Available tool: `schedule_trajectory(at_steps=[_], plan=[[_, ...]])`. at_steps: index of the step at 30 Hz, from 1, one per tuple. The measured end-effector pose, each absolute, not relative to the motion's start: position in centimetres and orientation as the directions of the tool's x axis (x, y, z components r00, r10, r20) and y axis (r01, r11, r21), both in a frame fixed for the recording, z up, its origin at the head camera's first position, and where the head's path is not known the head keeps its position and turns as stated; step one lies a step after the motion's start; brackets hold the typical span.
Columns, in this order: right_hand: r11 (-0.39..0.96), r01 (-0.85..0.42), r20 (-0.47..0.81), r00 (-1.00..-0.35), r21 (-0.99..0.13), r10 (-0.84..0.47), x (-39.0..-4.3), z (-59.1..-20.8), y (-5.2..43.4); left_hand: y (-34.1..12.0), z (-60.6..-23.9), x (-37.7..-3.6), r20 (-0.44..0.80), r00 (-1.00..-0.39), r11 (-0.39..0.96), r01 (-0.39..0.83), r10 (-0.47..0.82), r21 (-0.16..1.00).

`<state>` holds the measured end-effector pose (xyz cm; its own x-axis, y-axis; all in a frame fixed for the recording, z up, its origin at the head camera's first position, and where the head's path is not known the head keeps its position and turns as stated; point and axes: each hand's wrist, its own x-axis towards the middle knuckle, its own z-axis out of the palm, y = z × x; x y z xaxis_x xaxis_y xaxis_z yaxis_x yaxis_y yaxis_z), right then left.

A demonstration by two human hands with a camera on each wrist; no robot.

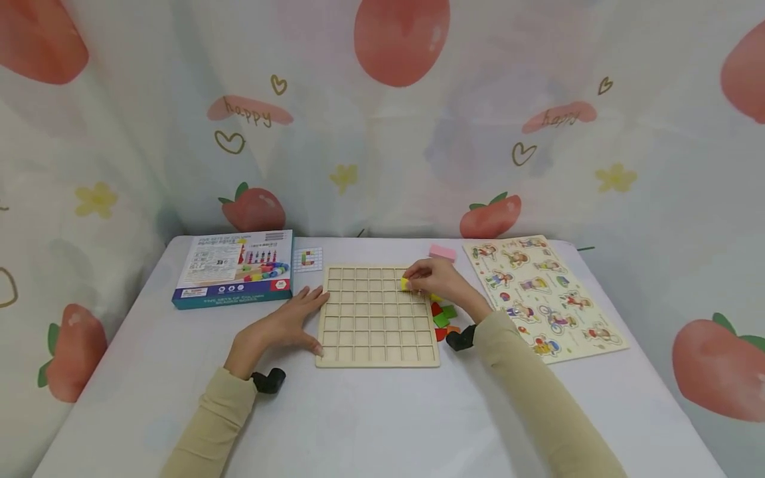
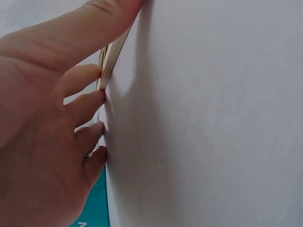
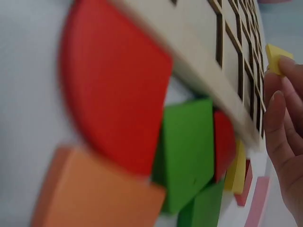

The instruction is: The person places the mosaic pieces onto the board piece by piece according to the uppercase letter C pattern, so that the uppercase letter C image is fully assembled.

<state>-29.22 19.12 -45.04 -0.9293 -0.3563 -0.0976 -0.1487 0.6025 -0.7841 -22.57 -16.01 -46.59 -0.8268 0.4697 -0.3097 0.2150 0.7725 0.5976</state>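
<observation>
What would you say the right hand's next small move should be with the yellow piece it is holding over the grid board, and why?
Probably lower the yellow piece into the empty cell beneath it. The right hand pinches it above the top right of the wooden grid board, every visible cell is empty, and the left hand lies flat against the board's left edge, steadying it.

The grid board [image 1: 376, 316] lies mid-table — the box [image 1: 234, 267] to its left, the picture puzzle [image 1: 540, 297] to its right, loose blocks [image 1: 443, 320] between board and puzzle, a card [image 1: 308, 259] behind.

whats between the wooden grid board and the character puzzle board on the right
In the head view, a small pile of red, green and orange blocks lies beside the grid board, short of the character puzzle board.
</observation>
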Motion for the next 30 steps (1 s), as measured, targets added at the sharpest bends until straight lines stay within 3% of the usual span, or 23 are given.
schedule_trajectory(at_steps=[15, 30], plan=[[0.627, -0.157, -0.099, -0.93, -0.763, -0.354, -30.4, -45.3, 16.0, -15.9, -46.5, -23.0, -0.313, -0.825, 0.765, 0.205, 0.47, 0.61], [0.764, -0.264, -0.049, -0.932, -0.588, -0.36, -30.3, -45.5, 14.7, -16.0, -46.5, -22.9, -0.315, -0.822, 0.762, 0.205, 0.475, 0.614]])
